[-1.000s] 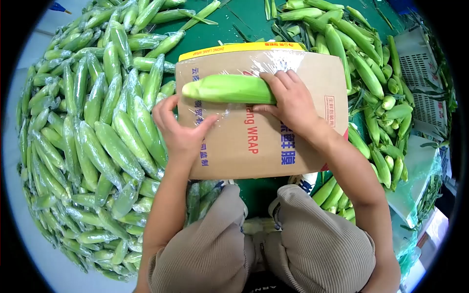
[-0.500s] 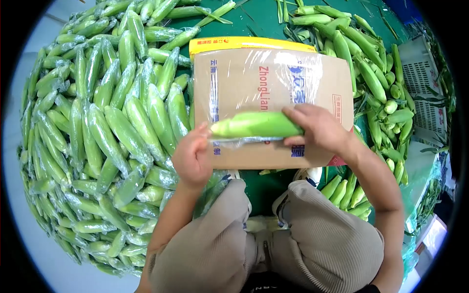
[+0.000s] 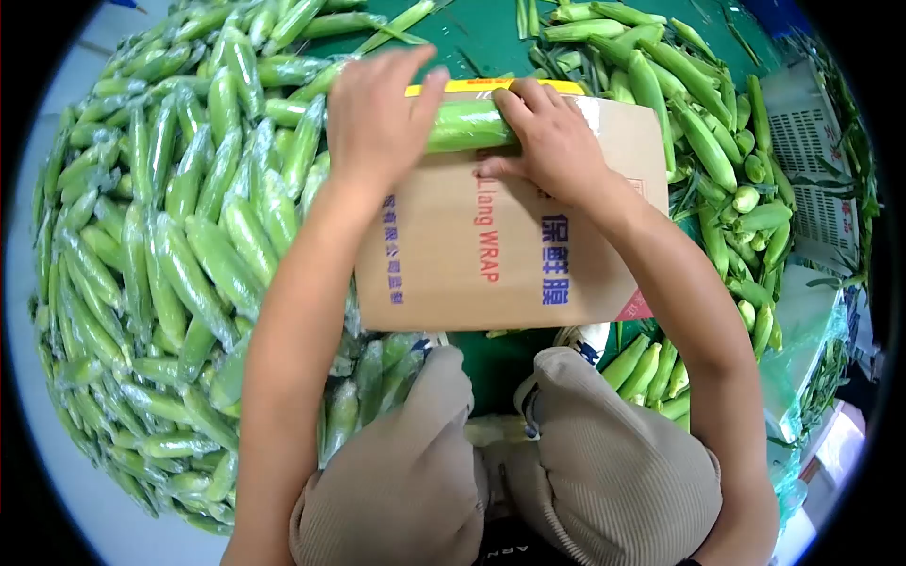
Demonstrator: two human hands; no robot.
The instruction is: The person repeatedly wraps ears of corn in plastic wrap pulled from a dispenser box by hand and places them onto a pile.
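Observation:
A green ear of corn in its husk point(image 3: 467, 127) lies crosswise over the far end of a brown cardboard box point(image 3: 444, 236). My right hand point(image 3: 557, 141) is closed around the right part of the ear. At the other end, my left hand point(image 3: 382, 123) is slightly blurred, with thumb and fingers apart, and it hides the ear's left tip. A yellow printed strip point(image 3: 500, 85) shows along the box's far edge, behind the corn.
A big heap of film-wrapped corn point(image 3: 170, 274) fills the left side. Unwrapped corn ears point(image 3: 703, 141) are piled at the right, beside a white slatted crate point(image 3: 812, 151). More bare ears point(image 3: 651, 368) lie by my right knee.
Both hands have moved away from me with the corn, from the middle of the box to its far edge. My left hand has changed from curled fingers to extended ones.

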